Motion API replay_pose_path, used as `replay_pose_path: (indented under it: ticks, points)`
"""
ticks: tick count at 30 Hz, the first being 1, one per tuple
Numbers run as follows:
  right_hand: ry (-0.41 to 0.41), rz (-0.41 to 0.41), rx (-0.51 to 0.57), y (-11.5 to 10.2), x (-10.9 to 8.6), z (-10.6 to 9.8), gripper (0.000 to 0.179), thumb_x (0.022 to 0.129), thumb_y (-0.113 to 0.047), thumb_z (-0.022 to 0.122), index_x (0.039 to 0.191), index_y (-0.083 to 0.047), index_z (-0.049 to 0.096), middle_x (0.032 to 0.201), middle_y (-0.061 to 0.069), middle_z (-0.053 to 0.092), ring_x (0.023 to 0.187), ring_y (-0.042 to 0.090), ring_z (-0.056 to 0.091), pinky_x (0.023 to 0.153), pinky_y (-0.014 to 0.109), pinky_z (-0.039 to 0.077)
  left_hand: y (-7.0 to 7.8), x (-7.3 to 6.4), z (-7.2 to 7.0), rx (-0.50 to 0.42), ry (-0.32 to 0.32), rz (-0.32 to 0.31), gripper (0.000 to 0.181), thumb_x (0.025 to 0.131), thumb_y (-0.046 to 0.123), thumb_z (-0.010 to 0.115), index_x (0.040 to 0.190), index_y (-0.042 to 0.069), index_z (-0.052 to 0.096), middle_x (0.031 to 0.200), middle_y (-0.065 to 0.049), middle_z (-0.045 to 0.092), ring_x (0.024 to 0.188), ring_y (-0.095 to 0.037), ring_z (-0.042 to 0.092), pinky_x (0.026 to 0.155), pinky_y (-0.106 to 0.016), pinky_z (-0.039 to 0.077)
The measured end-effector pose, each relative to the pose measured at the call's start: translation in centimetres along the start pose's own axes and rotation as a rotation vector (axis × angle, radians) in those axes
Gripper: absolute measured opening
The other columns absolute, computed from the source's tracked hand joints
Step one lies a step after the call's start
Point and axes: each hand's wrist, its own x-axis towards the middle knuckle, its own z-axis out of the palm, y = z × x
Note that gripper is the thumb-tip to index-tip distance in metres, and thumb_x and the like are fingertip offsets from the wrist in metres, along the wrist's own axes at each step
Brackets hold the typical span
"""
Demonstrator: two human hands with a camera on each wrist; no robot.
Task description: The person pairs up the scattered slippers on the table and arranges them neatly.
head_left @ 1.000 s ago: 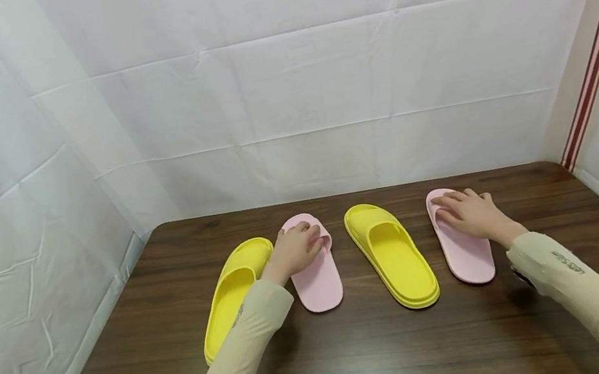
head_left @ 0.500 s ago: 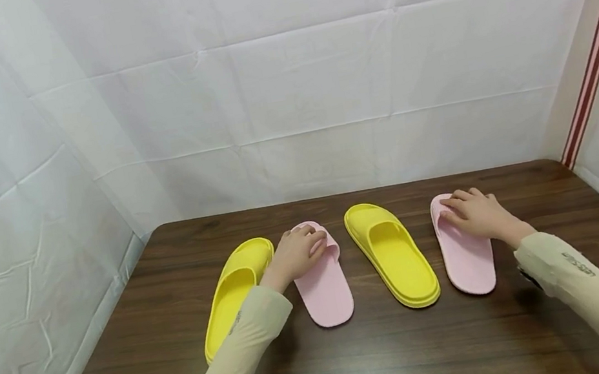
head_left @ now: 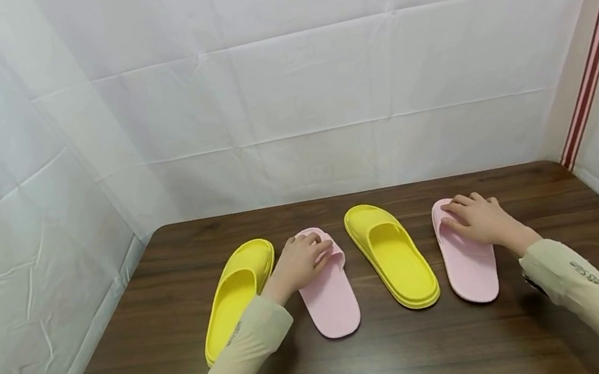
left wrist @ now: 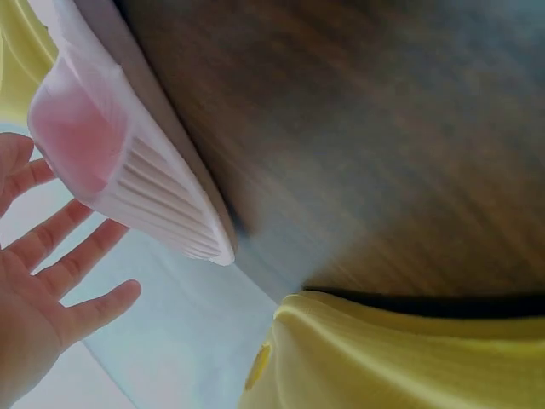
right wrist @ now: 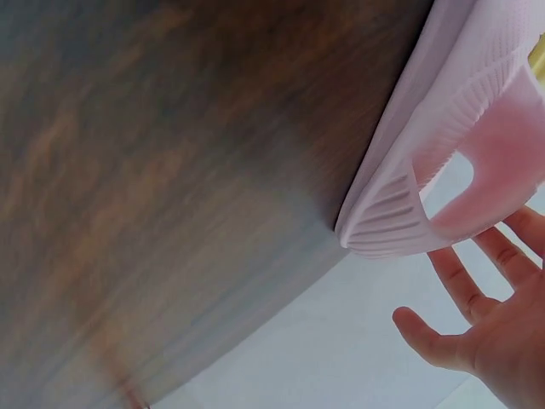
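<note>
Four slippers share the brown table: a pink slipper (head_left: 333, 306) lies under my left hand (head_left: 295, 262), another pink slipper (head_left: 471, 271) under my right hand (head_left: 480, 220). The left hand pinches its slipper's strap near the opening, thumb and index finger at the edge; its other fingers spread out past the strap (left wrist: 162, 192). Likewise, the right thumb and index finger pinch the other strap (right wrist: 392, 217), the remaining fingers loosely extended. Both toes point to the far edge. The hands partly cover the straps from above.
One yellow slipper (head_left: 235, 298) lies slanted left of my left hand, partly behind the sleeve. A second yellow slipper (head_left: 400, 256) lies between the two pink ones. White sheeting (head_left: 308, 94) rises behind the table (head_left: 396, 354) and along both sides.
Both pink slippers have come nearer to me, the left one also rightward and turned slightly. My hands have shifted a little with them. The yellow slippers stay where they were.
</note>
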Motion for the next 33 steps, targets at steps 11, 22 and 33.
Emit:
replay_pose_path:
  ticks: [11, 22, 33]
  points:
    - [-0.057, 0.026, 0.036, -0.2, -0.1, -0.5, 0.047, 0.088, -0.044, 0.047, 0.117, -0.008, 0.055, 0.118, 0.016, 0.053, 0.101, 0.038, 0.045, 0.073, 0.063, 0.035, 0.6, -0.4, 0.1, 0.007, 0.028, 0.024, 0.015, 0.087, 0.024, 0.054, 0.099, 0.020, 0.063, 0.093, -0.003, 0.060, 0.083, -0.021, 0.058, 0.078, -0.039, 0.046]
    - [-0.056, 0.040, 0.058, -0.7, -0.4, -0.9, 0.047, 0.089, -0.043, 0.046, 0.117, -0.007, 0.054, 0.119, 0.018, 0.050, 0.101, 0.040, 0.043, 0.071, 0.060, 0.036, 0.7, -0.4, -0.1, 0.006, 0.031, 0.022, 0.018, 0.087, 0.021, 0.055, 0.103, 0.020, 0.062, 0.094, -0.003, 0.060, 0.084, -0.020, 0.058, 0.080, -0.038, 0.046]
    - [-0.046, 0.058, 0.092, -0.8, -1.1, -0.2, 0.051, 0.092, -0.044, 0.040, 0.128, -0.008, 0.046, 0.125, 0.017, 0.044, 0.105, 0.040, 0.036, 0.076, 0.058, 0.032, 0.1, -0.8, -0.3, -0.007, -0.006, -0.007, 0.022, 0.088, 0.023, 0.053, 0.108, 0.021, 0.061, 0.101, -0.003, 0.061, 0.094, -0.022, 0.058, 0.082, -0.041, 0.045]
